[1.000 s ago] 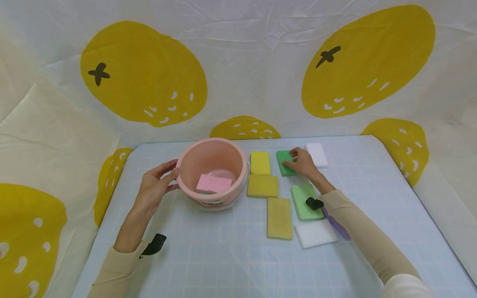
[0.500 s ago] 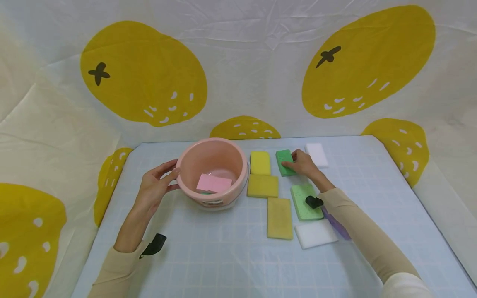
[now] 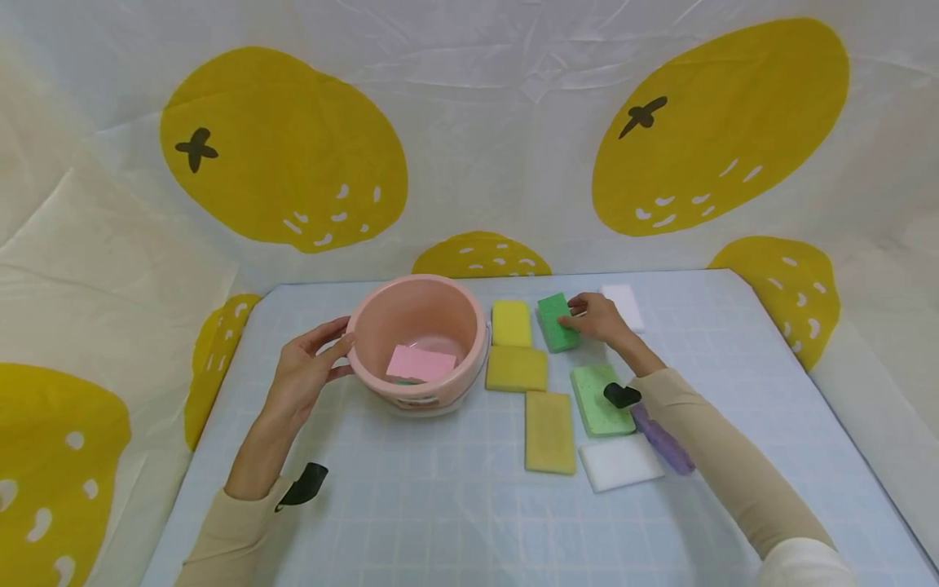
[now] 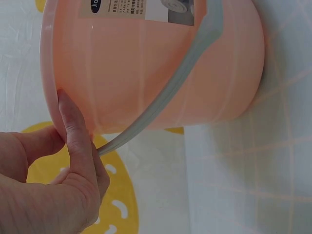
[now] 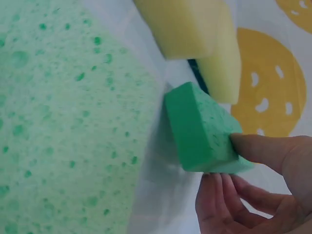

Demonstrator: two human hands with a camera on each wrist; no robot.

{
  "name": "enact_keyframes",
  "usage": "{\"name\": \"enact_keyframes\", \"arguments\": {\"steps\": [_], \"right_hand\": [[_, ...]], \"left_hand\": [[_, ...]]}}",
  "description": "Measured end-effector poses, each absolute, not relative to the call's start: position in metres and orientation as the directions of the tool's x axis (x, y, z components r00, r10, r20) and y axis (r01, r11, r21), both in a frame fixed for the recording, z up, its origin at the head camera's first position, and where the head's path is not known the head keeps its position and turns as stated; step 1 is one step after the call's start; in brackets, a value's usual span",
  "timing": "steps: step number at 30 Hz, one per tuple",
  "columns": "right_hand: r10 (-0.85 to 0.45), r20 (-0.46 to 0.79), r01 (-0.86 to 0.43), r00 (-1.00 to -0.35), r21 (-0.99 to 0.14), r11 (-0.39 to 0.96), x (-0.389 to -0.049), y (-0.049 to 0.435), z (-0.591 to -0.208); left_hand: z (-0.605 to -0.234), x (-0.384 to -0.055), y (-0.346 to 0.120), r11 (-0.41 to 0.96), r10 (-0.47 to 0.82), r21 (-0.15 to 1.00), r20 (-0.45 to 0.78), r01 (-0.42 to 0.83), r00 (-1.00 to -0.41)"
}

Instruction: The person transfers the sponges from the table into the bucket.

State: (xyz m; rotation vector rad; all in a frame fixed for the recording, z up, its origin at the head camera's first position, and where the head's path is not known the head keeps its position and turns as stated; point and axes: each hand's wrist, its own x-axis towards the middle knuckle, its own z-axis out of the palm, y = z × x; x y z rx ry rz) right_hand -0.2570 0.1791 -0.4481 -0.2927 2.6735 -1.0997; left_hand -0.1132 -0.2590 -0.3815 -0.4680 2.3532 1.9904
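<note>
My left hand (image 3: 302,371) pinches the rim of a pink bucket (image 3: 374,326) at its left side, thumb on one side of the rim and fingers on the other. The grey bucket handle (image 4: 170,87) hangs down against the outer wall. Inside the bucket lies a pink sponge (image 3: 421,362), with a bit of green showing under it. At the back, my right hand (image 3: 597,316) holds a dark green sponge (image 3: 555,322) by its right side. In the right wrist view the thumb lies on its broad face, fingers along the edge, and the sponge (image 5: 200,129) looks tilted.
Yellow sponges (image 3: 511,324) line the bucket's right, down to a dull yellow one (image 3: 550,432). A light green sponge (image 3: 597,399), white sponge (image 3: 622,463) and purple item (image 3: 663,440) lie below my right forearm. Another white sponge (image 3: 623,306) sits behind the right hand.
The dark green sponge has shifted slightly left and turned, its far end swinging left, with my right hand on it. The left hand and bucket hold still.
</note>
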Motion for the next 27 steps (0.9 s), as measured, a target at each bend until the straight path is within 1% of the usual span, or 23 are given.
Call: {"name": "enact_keyframes", "arguments": {"steps": [8, 16, 27], "right_hand": [[-0.256, -0.168, -0.015, -0.952, -0.81, 0.587, -0.256, 0.18, -0.434], [-0.252, -0.164, -0.017, -0.954, -0.806, 0.591, -0.254, 0.178, -0.419], [-0.287, -0.15, -0.041, -0.946, -0.825, 0.564, -0.254, 0.171, -0.39]], "left_hand": [[-0.382, -0.112, -0.259, 0.139, -0.212, 0.959, -0.215, -0.247, -0.953], [-0.382, -0.114, -0.257, 0.148, -0.22, 0.955, -0.222, -0.257, -0.95], [-0.384, -0.114, -0.257, 0.154, -0.232, 0.951, -0.228, -0.267, -0.946]]}}
